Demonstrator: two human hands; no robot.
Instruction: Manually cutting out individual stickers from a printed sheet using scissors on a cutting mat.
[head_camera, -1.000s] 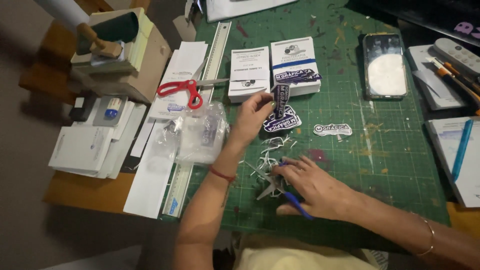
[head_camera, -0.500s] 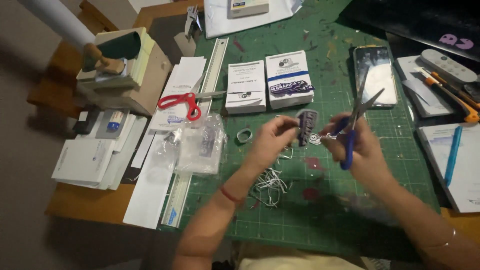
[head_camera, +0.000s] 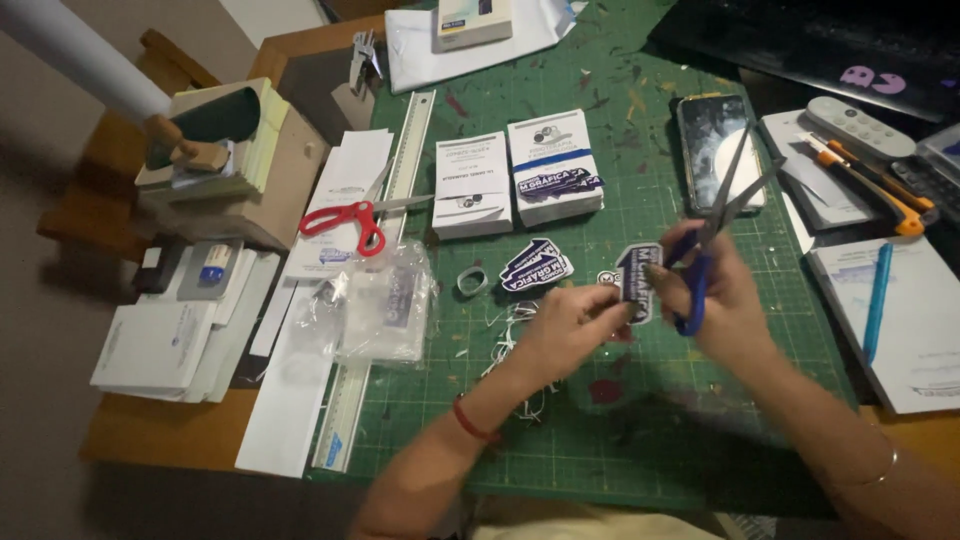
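Green cutting mat (head_camera: 620, 400) covers most of the wooden table (head_camera: 150, 440); both hands work above its middle. Left hand (head_camera: 570, 325) pinches the lower edge of a dark purple die-cut sticker (head_camera: 637, 270) between thumb and fingertips, holding it upright above the mat. Right hand (head_camera: 725, 300) has its fingers closed through the blue handles of a pair of scissors (head_camera: 715, 225), thumb touching the sticker's right edge. Blades are parted and point up and away toward the far right corner, crossing in front of a dark phone (head_camera: 705, 135) that lies flat on the mat. Blades do not touch the sticker.

Just left of the held sticker, a second purple sticker (head_camera: 535, 265) lies flat on the mat, with a small grey ring (head_camera: 472, 281) beside it. White paper trimmings (head_camera: 515, 330) are scattered under the left wrist. Two white boxes (head_camera: 515, 180) stand side by side toward the far edge of the mat. Red-handled scissors (head_camera: 350, 220) lie closed at the mat's left edge, across a long metal ruler (head_camera: 395, 190) that runs along that edge. Clear plastic bag (head_camera: 380, 305) sits crumpled over the ruler near its middle. Orange utility knife (head_camera: 870, 185) lies near the right edge of the table.
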